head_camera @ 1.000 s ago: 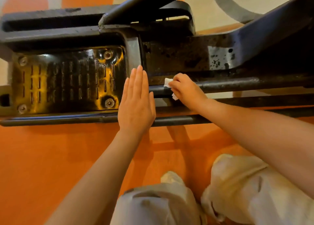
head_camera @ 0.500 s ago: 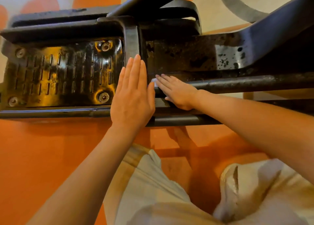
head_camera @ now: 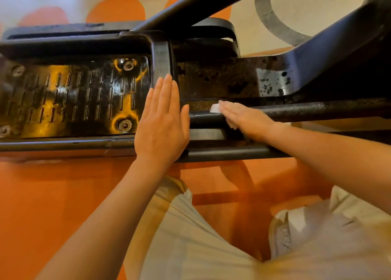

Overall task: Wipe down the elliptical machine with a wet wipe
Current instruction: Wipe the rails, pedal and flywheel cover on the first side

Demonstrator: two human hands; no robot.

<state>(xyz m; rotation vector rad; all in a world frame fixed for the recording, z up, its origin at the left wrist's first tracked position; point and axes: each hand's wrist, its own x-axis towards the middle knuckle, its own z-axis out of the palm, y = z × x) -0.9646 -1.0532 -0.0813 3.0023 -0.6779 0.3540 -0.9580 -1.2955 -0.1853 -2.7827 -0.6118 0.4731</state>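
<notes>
Your left hand lies flat, fingers straight and pressed together, on the right end of the elliptical machine's slotted foot pedal, fingertips reaching the upright bracket at the pedal's edge. Your right hand presses a white wet wipe onto the dark round rail that runs rightward from the pedal; the fingers are extended over the wipe, which shows at the fingertips and again below the palm. Both hands sit close together, apart by a short stretch of bare rail. Speckled, rust-spotted frame metal lies just beyond the wipe. An orange floor spreads beneath the machine, and your pale trousers fill the lower edge.
</notes>
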